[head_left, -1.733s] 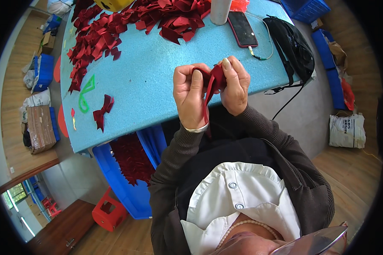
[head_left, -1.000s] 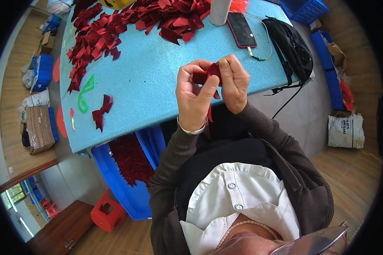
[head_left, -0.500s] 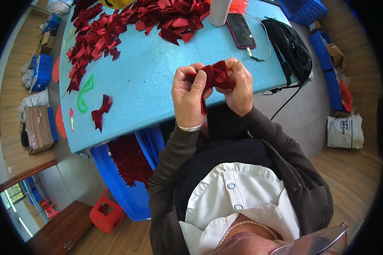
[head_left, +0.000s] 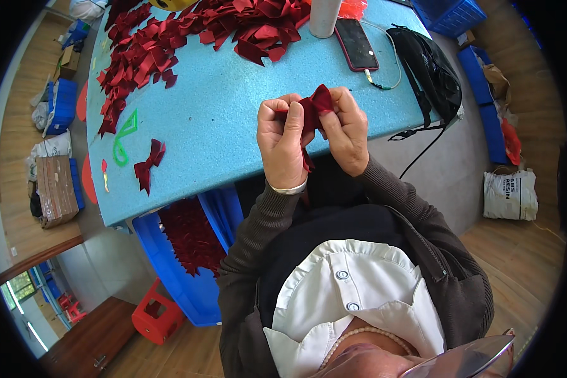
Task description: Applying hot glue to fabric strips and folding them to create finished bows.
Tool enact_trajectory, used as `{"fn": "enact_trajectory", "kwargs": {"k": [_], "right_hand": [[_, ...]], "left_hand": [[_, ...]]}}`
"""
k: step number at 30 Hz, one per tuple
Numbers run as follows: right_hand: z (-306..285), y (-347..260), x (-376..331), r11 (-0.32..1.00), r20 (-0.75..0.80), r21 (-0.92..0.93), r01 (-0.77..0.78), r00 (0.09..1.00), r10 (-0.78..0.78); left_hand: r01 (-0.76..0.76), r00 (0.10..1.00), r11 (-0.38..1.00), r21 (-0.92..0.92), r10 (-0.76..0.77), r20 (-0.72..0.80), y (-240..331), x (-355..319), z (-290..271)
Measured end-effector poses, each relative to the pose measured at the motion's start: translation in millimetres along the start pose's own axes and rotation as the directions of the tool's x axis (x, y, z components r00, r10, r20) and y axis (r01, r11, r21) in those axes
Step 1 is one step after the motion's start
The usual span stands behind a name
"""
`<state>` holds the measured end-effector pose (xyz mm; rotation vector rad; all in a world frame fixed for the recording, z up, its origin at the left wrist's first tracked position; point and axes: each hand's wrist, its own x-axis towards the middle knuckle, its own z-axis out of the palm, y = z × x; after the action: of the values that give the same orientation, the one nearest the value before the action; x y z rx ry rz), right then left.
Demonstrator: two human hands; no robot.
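Just above the near edge of the blue table, a dark red fabric bow (head_left: pixel 315 108) is held between both hands. My left hand (head_left: pixel 284 142) grips its left side, thumb on top; a strip of the same cloth hangs below that palm. My right hand (head_left: pixel 348 131) pinches the bow's right loop between thumb and fingers. Another red bow (head_left: pixel 150 165) lies on the table to the left. Farther off, a heap of red bows and fabric pieces (head_left: pixel 258 25) spreads along the back and left of the table.
On the table (head_left: pixel 214 126) are a green plastic shape (head_left: pixel 125 137), a phone (head_left: pixel 357 45) with a cable, a white cylinder (head_left: pixel 324 17) and a black bag (head_left: pixel 425 72). Blue bins (head_left: pixel 151 236) with red fabric stand under the near edge. A red stool (head_left: pixel 157 313) stands on the floor.
My right hand has shifted slightly left and its thumb has come down onto the bow's right loop. The loop looks more folded in; my left hand keeps its grip.
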<state>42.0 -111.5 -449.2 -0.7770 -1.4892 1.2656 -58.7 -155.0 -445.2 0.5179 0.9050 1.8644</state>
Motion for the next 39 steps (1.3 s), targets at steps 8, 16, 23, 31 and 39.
{"fn": "enact_trajectory", "kwargs": {"k": [8, 16, 23, 31, 39], "right_hand": [[1.1, 11.4, -1.7, 0.982, -0.069, -0.17, 0.085, 0.993, -0.098], [1.8, 1.4, 10.4, 0.915, 0.02, -0.271, 0.298, 0.953, -0.304], [-0.8, 11.8, 7.5, 0.982, -0.018, -0.157, 0.109, 0.993, -0.114], [3.9, 23.1, 5.7, 0.992, -0.051, -0.107, 0.064, 0.996, -0.069], [17.4, 18.5, 1.8, 0.999, -0.014, -0.046, -0.002, 1.0, 0.001]], "left_hand": [[0.001, 0.998, 1.0, 0.017, 0.0, -0.065, -1.5, 2.8, -0.4], [-0.069, 0.997, 0.993, 0.099, 0.071, -0.017, -3.6, 4.1, -3.4], [0.049, 0.997, 0.999, -0.013, -0.048, 0.055, -1.6, 7.8, -9.4], [0.106, 0.983, 0.98, 0.169, -0.129, 0.131, 0.8, 6.1, -15.9], [0.096, 0.994, 0.994, 0.046, -0.098, 0.049, 3.8, 4.9, -26.7]]}}
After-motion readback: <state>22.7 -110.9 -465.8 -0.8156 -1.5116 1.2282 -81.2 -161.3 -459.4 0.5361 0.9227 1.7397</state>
